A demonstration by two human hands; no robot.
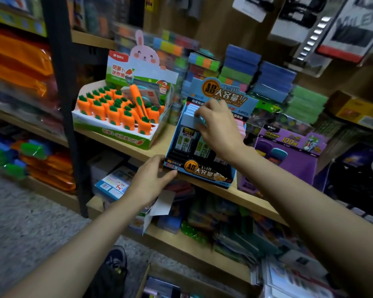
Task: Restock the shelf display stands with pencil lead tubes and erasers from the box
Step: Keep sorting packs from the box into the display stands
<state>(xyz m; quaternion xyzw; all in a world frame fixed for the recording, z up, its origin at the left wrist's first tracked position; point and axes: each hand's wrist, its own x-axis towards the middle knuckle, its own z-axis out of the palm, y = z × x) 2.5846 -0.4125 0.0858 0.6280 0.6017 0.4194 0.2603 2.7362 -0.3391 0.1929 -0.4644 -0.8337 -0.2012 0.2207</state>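
The right hand (219, 127) pinched a pale blue plastic pencil lead tube (190, 118) in the back row of the blue cardboard display stand (202, 172). The left hand (151, 179) gripped the stand's front-left corner on the wooden shelf (157, 148).

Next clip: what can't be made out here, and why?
Head view:
Hidden: pale blue pieces in the blue stand; the right hand pinching them hides their number.
Cut off: box on the floor, at the bottom edge; contents blurred.
Blurred: hanging packs, top right; labels unreadable.
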